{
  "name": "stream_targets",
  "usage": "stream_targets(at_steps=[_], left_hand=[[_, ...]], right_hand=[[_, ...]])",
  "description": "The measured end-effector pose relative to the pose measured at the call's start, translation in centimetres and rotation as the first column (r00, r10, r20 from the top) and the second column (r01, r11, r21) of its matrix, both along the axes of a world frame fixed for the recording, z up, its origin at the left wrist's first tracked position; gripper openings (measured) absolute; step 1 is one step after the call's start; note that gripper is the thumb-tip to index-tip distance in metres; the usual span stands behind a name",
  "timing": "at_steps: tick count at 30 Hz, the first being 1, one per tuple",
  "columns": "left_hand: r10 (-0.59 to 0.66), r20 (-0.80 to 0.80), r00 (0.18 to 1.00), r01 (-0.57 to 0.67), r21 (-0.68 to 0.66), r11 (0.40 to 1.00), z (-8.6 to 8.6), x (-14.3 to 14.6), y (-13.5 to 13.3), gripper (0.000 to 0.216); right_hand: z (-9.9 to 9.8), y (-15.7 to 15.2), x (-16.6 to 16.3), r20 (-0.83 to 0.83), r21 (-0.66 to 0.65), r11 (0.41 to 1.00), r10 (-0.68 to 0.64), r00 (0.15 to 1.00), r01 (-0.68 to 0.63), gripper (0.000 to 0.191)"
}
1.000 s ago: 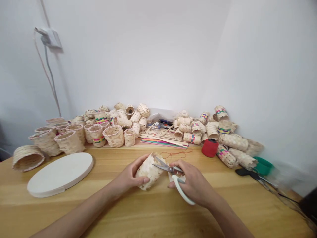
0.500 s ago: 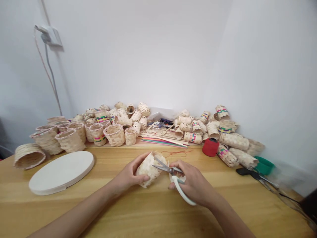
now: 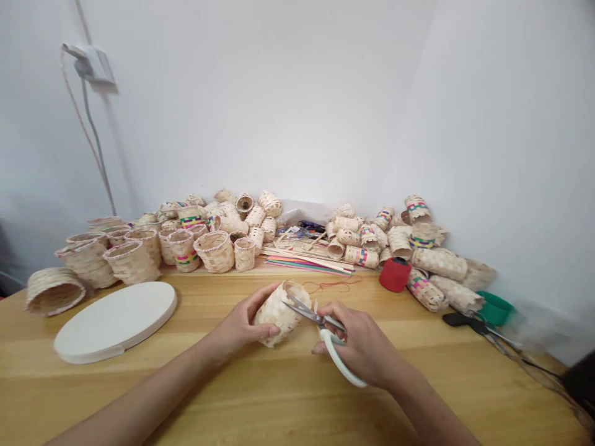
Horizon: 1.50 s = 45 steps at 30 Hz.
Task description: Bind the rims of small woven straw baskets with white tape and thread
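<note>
A small woven basket [image 3: 283,313] of pale strips is tilted above the table, its open rim turned up and to the right. Wrapped round its left side is my left hand [image 3: 246,322], with the thumb on the near wall. My right hand [image 3: 357,341] grips a pair of scissors [image 3: 341,359] with pale handles. The parted metal blades reach across the basket's upper right edge, where a loose strip end sticks out. Part of the handles is hidden by my fingers.
Rimmed baskets [image 3: 132,263] stand at the left behind a round white board [image 3: 116,322]. Flat coloured strips [image 3: 307,265] lie at the back middle. At the right are a red thread spool [image 3: 395,274], more woven baskets [image 3: 439,263], a green bowl-like thing [image 3: 496,308] and cables [image 3: 525,359].
The basket has turned slightly in my left hand and risen a little. A pale piece seen under the scissors by my right hand no longer shows there.
</note>
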<state>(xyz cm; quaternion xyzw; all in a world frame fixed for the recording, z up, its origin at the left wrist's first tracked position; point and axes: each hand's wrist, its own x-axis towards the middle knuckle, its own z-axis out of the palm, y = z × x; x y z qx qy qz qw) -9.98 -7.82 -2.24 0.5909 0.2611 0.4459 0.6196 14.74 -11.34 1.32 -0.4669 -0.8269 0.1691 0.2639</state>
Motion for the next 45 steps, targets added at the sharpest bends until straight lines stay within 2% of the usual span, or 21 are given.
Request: stream_targets(at_steps=[17,24,28,32,34,41,45], left_hand=[[0.011,0.012,1.0,-0.011,0.029,1.0,0.1,-0.1,0.2,0.077],[0.036,-0.008,0.999,-0.035,0.047,0.998,-0.5,-0.3,0.7,0.08],[0.114,-0.045,0.992,-0.108,0.121,0.987,-0.7,-0.5,1.1,0.079],[0.266,-0.11,0.958,-0.235,0.233,0.943,-0.5,-0.4,1.0,0.078],[0.313,-0.14,0.939,-0.267,0.27,0.925,-0.4,-0.2,0.6,0.078],[0.409,-0.247,0.878,-0.269,0.451,0.851,0.1,0.3,-0.3,0.073],[0.427,-0.261,0.866,-0.264,0.487,0.833,0.2,0.5,-0.5,0.07]], right_hand=[[-0.5,0.3,0.0,0.036,-0.017,0.999,-0.029,0.999,0.03,0.028],[-0.7,0.7,0.1,0.037,-0.029,0.999,-0.034,0.999,0.035,0.028],[-0.2,0.5,0.0,-0.024,-0.065,0.997,-0.046,0.999,0.044,0.029],[0.0,0.3,-0.3,-0.083,-0.105,0.988,-0.119,0.989,0.11,0.03],[-0.1,0.3,-0.4,-0.07,-0.098,0.989,-0.115,0.991,0.108,0.03],[-0.8,0.3,-0.8,-0.02,-0.045,0.997,-0.067,0.998,0.066,0.028],[-0.9,0.2,-0.9,-0.022,-0.032,0.998,-0.047,0.999,0.046,0.027]])
